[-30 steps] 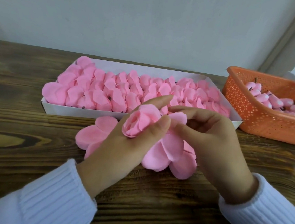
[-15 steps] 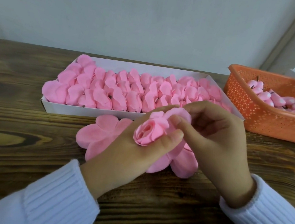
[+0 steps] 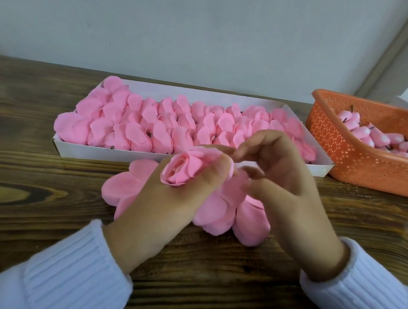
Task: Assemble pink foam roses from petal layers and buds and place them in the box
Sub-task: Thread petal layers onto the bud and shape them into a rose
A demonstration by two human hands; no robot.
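My left hand (image 3: 166, 207) grips a pink foam rose (image 3: 184, 170) between thumb and fingers, its rolled bud facing up and to the left. My right hand (image 3: 286, 183) hovers just right of the rose with fingers loosely bent; its fingertips are near the rose's outer petals, and no grip on them shows. Under both hands lie loose pink petal layers (image 3: 220, 212) on the wooden table. Behind them the white box (image 3: 104, 151) is packed with several rows of pink roses (image 3: 176, 122).
An orange perforated basket (image 3: 345, 157) at the right holds several pink buds (image 3: 369, 136) with dark stems. Another flat petal layer (image 3: 126, 184) lies left of my left hand. A pale wall rises behind the table's far edge.
The rose has turned so its bud faces more to the left. My right hand has let go of the outer petal and its fingers have opened and lifted away from the rose.
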